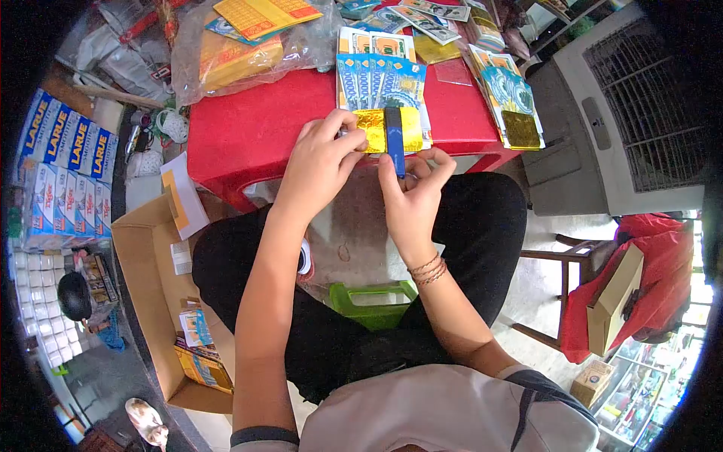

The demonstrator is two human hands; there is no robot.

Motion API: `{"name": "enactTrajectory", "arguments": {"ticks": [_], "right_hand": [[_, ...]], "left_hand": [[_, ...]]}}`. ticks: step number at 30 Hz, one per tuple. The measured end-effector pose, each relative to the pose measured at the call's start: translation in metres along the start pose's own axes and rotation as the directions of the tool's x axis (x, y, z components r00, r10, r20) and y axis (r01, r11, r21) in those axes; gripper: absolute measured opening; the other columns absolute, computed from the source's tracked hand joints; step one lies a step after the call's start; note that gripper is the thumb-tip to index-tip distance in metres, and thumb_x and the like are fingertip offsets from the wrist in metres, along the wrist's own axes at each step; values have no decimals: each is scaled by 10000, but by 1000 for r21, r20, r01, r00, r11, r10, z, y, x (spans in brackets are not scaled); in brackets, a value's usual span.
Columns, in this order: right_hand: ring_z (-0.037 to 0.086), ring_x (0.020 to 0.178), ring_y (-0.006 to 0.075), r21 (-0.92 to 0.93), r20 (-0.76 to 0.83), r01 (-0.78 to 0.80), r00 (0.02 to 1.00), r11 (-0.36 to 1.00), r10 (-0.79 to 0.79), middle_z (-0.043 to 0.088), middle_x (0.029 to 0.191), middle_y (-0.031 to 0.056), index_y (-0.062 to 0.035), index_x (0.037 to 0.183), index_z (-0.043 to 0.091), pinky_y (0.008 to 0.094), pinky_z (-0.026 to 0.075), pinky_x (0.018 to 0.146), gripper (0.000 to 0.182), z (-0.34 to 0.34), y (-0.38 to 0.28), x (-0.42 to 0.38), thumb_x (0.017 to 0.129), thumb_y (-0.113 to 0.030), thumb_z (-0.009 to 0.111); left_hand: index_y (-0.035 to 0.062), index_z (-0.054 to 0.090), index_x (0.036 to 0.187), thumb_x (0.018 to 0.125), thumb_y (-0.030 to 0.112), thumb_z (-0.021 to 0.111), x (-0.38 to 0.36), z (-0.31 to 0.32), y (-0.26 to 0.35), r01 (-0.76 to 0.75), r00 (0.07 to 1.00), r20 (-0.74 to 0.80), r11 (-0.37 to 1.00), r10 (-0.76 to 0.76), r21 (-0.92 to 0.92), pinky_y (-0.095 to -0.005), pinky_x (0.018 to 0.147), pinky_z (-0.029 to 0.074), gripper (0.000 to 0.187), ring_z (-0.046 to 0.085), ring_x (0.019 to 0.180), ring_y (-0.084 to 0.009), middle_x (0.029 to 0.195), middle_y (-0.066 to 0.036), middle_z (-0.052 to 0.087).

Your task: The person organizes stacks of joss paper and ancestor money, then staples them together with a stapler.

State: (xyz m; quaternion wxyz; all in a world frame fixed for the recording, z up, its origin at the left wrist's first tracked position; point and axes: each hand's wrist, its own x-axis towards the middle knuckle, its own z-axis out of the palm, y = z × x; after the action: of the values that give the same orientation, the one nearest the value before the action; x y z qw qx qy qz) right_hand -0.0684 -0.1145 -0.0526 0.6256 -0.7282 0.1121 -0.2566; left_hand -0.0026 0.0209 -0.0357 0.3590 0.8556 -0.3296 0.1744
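Foil sheet, shiny gold and rectangular [412,129], lies at the red table's [248,117] six-o'clock edge. The left hand [325,157] pinches its nine-o'clock end; the right hand [416,194] grips the flat dark-blue strip [394,135] crossing it. Blue printed paper notes [369,79] fan toward twelve.

The left arm [271,316] and right arm [456,313] both reach forward. The left hand [322,160] shows its back, with its fingers bent and pinched. The right hand [416,194] points its thumb up, its fingers curled. The hands are near each other.
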Motion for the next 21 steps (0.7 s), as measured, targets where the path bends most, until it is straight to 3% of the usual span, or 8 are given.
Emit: {"name": "enactTrajectory", "arguments": {"ticks": [1, 2, 3, 6, 9, 13, 15, 21], "right_hand": [[550, 565, 117, -103, 17, 144, 990, 984, -143, 597, 808, 120, 1, 1060, 355, 318, 456, 465, 412, 1, 3, 3, 857, -109, 697], [568, 515, 178, -104, 33, 176, 984, 979, -173, 607, 769, 126, 6, 1139, 338, 365, 452, 469, 462, 1, 9, 7, 864, -136, 681], [568, 515, 178, -103, 34, 174, 985, 979, -171, 607, 769, 126, 6, 1139, 338, 365, 452, 469, 462, -1, 3, 8, 864, -136, 681], [627, 539, 272, -471, 169, 124, 984, 873, -49, 619, 677, 132, -34, 1196, 465, 369, 473, 481, 414, -10, -17, 15, 881, -237, 641], [633, 542, 268, -503, 191, 200, 974, 841, -118, 630, 685, 143, -42, 1143, 538, 367, 487, 492, 351, -11, -21, 16, 879, -249, 644], [641, 557, 270, -549, 215, 183, 974, 815, -74, 642, 709, 152, -47, 1145, 549, 364, 494, 501, 356, -13, -23, 18, 878, -262, 647], [642, 559, 275, -513, 209, 260, 962, 818, -174, 643, 705, 147, -47, 1142, 550, 367, 494, 500, 361, -13, -17, 17, 877, -272, 647], [640, 559, 279, -551, 239, 201, 968, 810, -78, 635, 685, 125, -28, 1191, 479, 373, 495, 504, 490, -16, -24, 18, 863, -337, 671]], "left_hand": [[62, 592, 878, 752, 50, 676, 0, 0, 0, 2, 1000, -5, 1000, -2, 4, -431, 853, 451, 152, 565, 947, -319, 1037, -75, 544], [65, 594, 876, 761, 60, 675, 0, 0, 0, 5, 1000, -10, 1000, -5, 9, -430, 852, 451, 141, 564, 943, -318, 1030, -75, 546], [65, 594, 876, 761, 60, 675, -1, 0, 1, 6, 1000, -8, 1000, -6, 10, -430, 852, 451, 141, 564, 943, -318, 1030, -75, 546], [68, 596, 878, 774, 71, 668, 1, 1, 1, 11, 1000, -3, 1000, -11, 12, -430, 852, 451, 127, 567, 942, -317, 1025, -72, 551], [66, 599, 877, 775, 72, 671, 0, 1, 0, 11, 1000, 4, 1000, -12, 11, -429, 853, 450, 126, 569, 938, -315, 1023, -69, 554], [63, 603, 875, 764, 64, 676, 1, 1, 0, -1, 1000, -4, 1000, 1, 18, -426, 852, 452, 133, 573, 938, -308, 1013, -69, 559], [63, 604, 876, 760, 60, 677, 0, 1, 1, -3, 1000, 1, 1000, 3, 21, -424, 852, 452, 137, 574, 938, -306, 1011, -68, 560], [64, 609, 874, 753, 49, 673, 1, 1, -1, -6, 1000, -7, 1000, 6, 19, -421, 860, 451, 138, 578, 937, -305, 1010, -68, 562]]}}
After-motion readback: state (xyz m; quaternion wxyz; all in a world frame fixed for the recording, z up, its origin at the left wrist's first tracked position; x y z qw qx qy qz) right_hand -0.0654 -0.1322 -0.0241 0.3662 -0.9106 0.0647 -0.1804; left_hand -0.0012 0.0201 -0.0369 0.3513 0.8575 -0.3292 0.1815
